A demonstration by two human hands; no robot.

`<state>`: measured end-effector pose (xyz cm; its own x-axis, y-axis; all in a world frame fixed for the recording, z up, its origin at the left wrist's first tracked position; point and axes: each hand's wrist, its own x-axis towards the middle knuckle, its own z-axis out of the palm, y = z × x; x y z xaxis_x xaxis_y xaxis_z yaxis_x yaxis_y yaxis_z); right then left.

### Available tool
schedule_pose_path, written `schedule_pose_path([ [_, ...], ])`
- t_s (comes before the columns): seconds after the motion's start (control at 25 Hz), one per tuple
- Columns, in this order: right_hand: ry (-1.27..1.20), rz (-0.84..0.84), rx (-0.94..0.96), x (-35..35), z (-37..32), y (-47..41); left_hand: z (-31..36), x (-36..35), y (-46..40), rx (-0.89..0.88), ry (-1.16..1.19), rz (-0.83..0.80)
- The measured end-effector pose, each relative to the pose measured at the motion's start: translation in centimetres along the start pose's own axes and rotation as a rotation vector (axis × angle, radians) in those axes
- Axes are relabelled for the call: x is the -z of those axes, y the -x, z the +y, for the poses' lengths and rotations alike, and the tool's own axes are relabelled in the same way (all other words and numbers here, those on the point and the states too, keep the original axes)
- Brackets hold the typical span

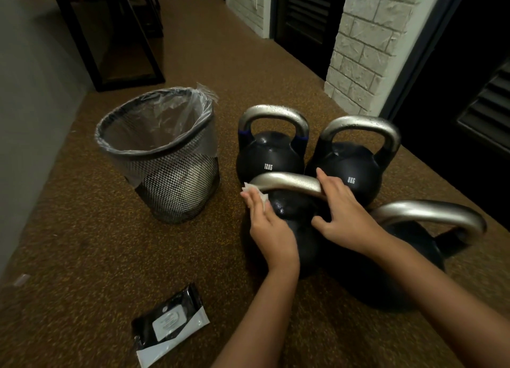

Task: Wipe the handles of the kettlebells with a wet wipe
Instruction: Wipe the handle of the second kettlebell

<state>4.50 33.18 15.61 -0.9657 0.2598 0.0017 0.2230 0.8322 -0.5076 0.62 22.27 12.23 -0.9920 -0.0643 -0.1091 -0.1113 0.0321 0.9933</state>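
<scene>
Leftmost, the lined mesh bin (157, 158) stands just beside the kettlebells, near enough, I judge, to drop a spent wipe in without shifting. Nearer me lies the black wipe pack (169, 325), within easy reach for a fresh sheet. My left hand (269, 224) presses the wet wipe (255, 192) with fairly straight fingers against the left end of the near kettlebell's handle (287, 181), where the silver bar curves down. My right hand (340, 211) is curled over the handle's right end, thumb beneath, steadying the bell. Behind stand the 12 kg kettlebell (271, 158) and 8 kg kettlebell (349, 171); a fourth kettlebell (430, 216) sits rightmost.
</scene>
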Motion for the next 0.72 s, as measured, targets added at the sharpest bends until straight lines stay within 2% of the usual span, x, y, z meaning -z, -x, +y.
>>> schedule_pose_path([
  [0.12, 0.007, 0.014, 0.006, 0.0, 0.0, 0.1, 3.0, -1.1, 1.3, 0.114, 0.139, -0.011],
  [0.28, 0.007, 0.009, 0.009, -0.1, 0.2, 0.0, 4.5, -1.6, -0.4, 0.299, 0.379, 0.068],
  [0.52, -0.032, -0.001, 0.01, 0.1, 0.2, 0.1, 5.9, -1.8, 3.3, 0.156, 0.27, -0.103],
  [0.72, -0.012, -0.005, 0.017, 0.1, 0.1, 0.1, 2.6, -0.7, -0.1, 0.116, 0.156, 0.009],
])
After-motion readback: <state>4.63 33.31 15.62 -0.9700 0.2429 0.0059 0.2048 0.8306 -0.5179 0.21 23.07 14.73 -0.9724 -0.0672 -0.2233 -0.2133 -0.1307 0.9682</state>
